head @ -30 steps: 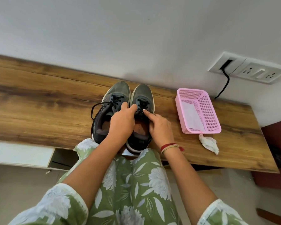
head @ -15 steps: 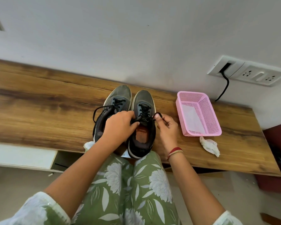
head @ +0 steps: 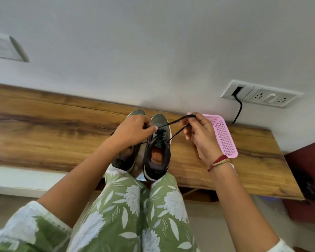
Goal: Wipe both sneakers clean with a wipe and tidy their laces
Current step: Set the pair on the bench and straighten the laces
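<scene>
Pinching a black lace [head: 176,121] between thumb and curled fingers, the right hand [head: 200,135] holds it raised and drawn out to the right, above the tabletop [head: 53,128] and in front of the near end of a pink basket [head: 224,137]. The lace runs in two strands from that hand down to the eyelets of the right sneaker [head: 157,151], which stands upright with its toe toward the wall and its heel at the near edge of the tabletop. The left hand [head: 133,131] is closed, fingers curled, its fingertips pinching the same lace at the far end of the crossed lacing. That hand and its forearm cover most of the left sneaker [head: 125,159], which stands just beside its partner, toe also toward the wall. A red and pale thread band [head: 218,161] circles the right wrist. On the wall behind the basket sits a white socket panel [head: 262,95] with a black cable [head: 239,110] hanging from it to the tabletop. The person's green floral clothing [head: 135,206] fills the foreground below the sneakers.
</scene>
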Demonstrator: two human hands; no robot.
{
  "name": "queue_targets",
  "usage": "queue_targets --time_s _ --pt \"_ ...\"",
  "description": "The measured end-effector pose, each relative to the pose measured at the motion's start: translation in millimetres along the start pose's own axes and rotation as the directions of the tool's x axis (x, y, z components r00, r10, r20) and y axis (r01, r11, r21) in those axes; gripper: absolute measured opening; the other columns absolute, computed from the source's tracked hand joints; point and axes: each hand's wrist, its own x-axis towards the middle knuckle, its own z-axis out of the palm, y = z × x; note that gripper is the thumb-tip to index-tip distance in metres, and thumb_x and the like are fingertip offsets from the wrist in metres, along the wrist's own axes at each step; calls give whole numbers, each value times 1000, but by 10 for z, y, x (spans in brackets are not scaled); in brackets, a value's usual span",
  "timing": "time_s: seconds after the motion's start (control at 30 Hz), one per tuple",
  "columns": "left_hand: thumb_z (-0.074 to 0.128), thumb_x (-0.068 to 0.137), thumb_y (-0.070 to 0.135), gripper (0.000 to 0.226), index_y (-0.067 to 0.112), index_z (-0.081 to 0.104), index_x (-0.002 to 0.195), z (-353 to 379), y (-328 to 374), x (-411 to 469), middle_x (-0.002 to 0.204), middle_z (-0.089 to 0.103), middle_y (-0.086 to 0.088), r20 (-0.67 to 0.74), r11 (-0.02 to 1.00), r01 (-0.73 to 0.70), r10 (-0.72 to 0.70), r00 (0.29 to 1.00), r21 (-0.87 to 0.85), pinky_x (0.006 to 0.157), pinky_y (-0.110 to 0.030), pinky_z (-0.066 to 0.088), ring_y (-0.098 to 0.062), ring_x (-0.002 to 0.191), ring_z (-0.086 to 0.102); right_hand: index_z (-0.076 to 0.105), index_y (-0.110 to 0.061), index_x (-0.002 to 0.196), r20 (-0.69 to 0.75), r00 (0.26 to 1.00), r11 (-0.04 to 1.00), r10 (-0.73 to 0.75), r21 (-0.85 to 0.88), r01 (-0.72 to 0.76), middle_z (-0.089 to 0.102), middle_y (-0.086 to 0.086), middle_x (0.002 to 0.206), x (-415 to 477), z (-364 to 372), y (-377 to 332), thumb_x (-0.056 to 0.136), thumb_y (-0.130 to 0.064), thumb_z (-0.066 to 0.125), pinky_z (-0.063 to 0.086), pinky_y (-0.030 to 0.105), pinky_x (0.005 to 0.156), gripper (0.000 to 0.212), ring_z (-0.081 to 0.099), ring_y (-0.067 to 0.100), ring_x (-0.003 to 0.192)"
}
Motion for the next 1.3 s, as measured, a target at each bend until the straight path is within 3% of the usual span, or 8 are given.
queue_targets --time_s 0.4,0.47,0.57,0.73,0.87,0.97,1.1,1.3 --pt "59 92 30 25 7 61 83 -207 645 -91 104 58 8 110 895 -47 107 988 -443 61 -16 41 3 62 49 60 -8 79 192 975 958 -114 -237 159 52 5 64 -199 -43 -922 101 -21 40 34 22 46 32 44 11 52" --pt "58 94 25 25 1 62 94 -290 762 -97 79 58 15 176 822 -11 135 975 -569 51 -14 38 -5 53 45 61 -8 79 233 965 962 -120 -213 171 51 4 62 -179 -26 -1066 101 -22 40 35 22 46 33 43 12 52" --pt "52 97 20 22 1 57 88 -416 886 -87 53 39 -4 222 751 -26 228 948 -660 43 -15 29 -10 48 34 61 -7 78 266 957 967 -120 -186 173 48 0 58 -105 24 -1223 101 -21 40 36 22 46 34 41 13 52" --pt "54 96 21 19 5 61 86 -513 933 73 85 60 -25 200 760 -66 252 947 -646 47 -17 35 -10 49 41 62 -8 84 305 944 948 -126 -244 205 51 1 65 5 78 -1272 100 -21 44 38 21 46 27 42 13 52" --pt "54 96 19 18 4 60 87 -542 848 173 78 66 9 167 734 -55 226 960 -677 52 -18 40 -8 55 47 60 -21 101 101 962 925 -255 -263 273 56 -5 96 183 -181 -1059 93 -5 48 45 21 60 22 54 7 74" --pt "54 96 20 19 9 60 82 -588 790 211 80 66 9 128 727 -60 201 971 -684 56 -18 42 -6 61 49 56 -22 113 289 957 842 6 -517 151 56 -1 112 383 -383 -589 87 6 50 48 26 79 38 55 18 100" --pt "58 91 29 21 12 63 80 -629 808 274 83 65 6 129 774 -90 217 968 -627 60 -18 44 -6 68 49 41 -19 136 558 681 599 474 -772 215 50 1 121 544 -148 37 79 -14 75 44 20 87 66 54 17 105" --pt "56 94 23 21 10 65 80 -712 806 394 82 66 6 94 814 -107 194 976 -571 65 -20 46 -3 70 51 49 -27 131 595 604 592 530 -770 239 58 2 88 761 241 478 79 -25 75 46 26 77 58 57 13 77"
